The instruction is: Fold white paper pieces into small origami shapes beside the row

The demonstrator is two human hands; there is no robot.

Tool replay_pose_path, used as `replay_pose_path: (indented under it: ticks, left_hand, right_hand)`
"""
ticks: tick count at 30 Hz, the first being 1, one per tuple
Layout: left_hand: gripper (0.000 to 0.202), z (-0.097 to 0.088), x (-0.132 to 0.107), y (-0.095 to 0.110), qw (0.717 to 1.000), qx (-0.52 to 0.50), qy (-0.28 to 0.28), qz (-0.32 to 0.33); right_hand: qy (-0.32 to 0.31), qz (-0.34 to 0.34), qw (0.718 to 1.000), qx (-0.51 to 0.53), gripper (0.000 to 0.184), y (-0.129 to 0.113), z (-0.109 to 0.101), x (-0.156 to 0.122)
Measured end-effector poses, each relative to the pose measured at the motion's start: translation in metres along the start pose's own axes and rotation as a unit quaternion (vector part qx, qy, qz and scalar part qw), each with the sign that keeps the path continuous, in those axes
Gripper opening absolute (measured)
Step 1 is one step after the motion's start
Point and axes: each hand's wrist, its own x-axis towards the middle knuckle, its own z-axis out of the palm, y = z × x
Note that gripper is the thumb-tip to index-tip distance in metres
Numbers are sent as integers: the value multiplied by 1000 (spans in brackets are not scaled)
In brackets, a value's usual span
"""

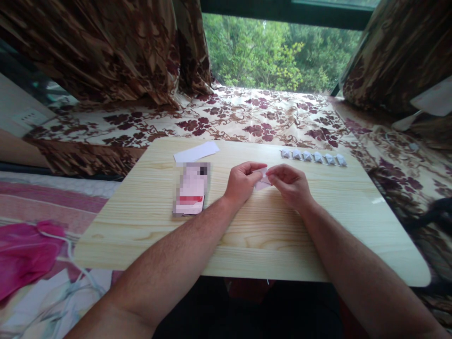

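Note:
Over the middle of the wooden table (pixel 268 235), a small piece of folded white paper (pixel 262 182) is held between my two hands. My left hand (pixel 243 180) pinches its left side between thumb and fingers. On the right side, the fingertips of my right hand (pixel 287 182) are closed on the same paper. The lower part of the paper shows below the fingertips; the rest is partly covered. Beyond my right hand, several small folded white paper shapes (pixel 307 156) sit in a row near the table's far edge.
Left of my hands lies a partly pixelated pink and white object (pixel 190 188) with a red band. Behind it are white paper strips (pixel 196 151). A floral-covered ledge (pixel 261 113) borders the table's far side. Cords and papers (pixel 52 296) lie at lower left beside pink cloth (pixel 28 254).

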Motion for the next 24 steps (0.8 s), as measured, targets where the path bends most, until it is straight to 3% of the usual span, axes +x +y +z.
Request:
replay_pose_path:
  ticks: [9, 24]
  left_hand:
    - [27, 1, 0, 4, 999, -45, -16, -9]
    - [26, 1, -2, 4, 999, 4, -34, 2]
  right_hand:
    - [4, -23, 1000, 3, 12, 5, -2, 2]
    - [14, -9, 1000, -1, 12, 5, -2, 2]
